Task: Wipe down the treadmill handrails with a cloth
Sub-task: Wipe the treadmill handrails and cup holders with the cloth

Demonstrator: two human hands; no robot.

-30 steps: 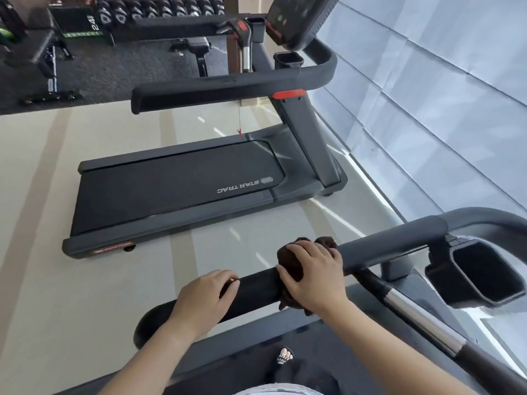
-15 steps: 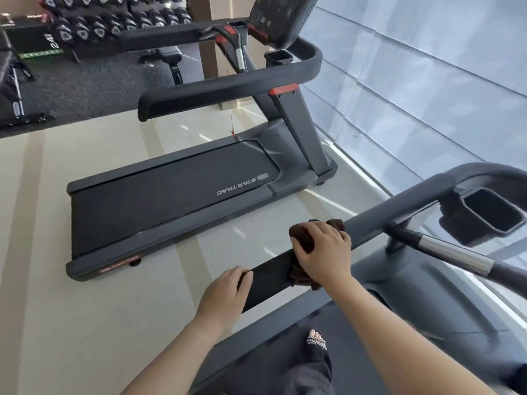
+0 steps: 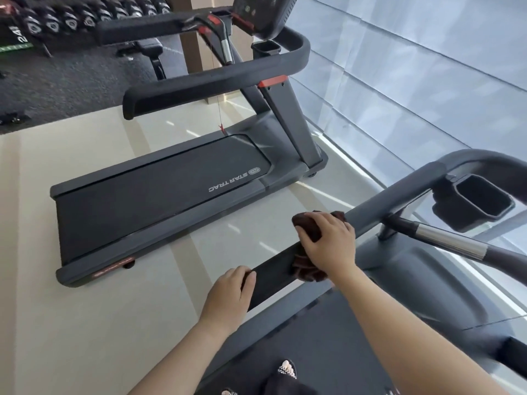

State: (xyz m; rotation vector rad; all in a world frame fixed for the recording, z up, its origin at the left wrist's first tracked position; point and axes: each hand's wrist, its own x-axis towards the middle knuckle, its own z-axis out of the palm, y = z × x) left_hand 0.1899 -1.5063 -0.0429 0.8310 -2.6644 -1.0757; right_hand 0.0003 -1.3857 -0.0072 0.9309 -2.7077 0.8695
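Note:
I stand on a treadmill whose dark left handrail (image 3: pixel 399 195) runs from lower left up to the right. My right hand (image 3: pixel 330 240) presses a dark brown cloth (image 3: pixel 309 226) wrapped around the handrail, with part of the cloth hanging below the bar. My left hand (image 3: pixel 228 297) grips the near end of the same handrail, a short way behind the cloth. The rail's very end is hidden under my left hand.
A second treadmill (image 3: pixel 159 201) stands to the left across a strip of beige floor. A cup holder (image 3: pixel 476 201) and a chrome-banded inner grip bar (image 3: pixel 450 240) sit right of the cloth. Dumbbell racks (image 3: pixel 57 21) line the far wall. Window blinds (image 3: pixel 427 81) fill the right side.
My right hand has slid the cloth a little farther up the handrail, away from my left hand. The view has tilted and shifted, so the rail's end passed under my left hand.

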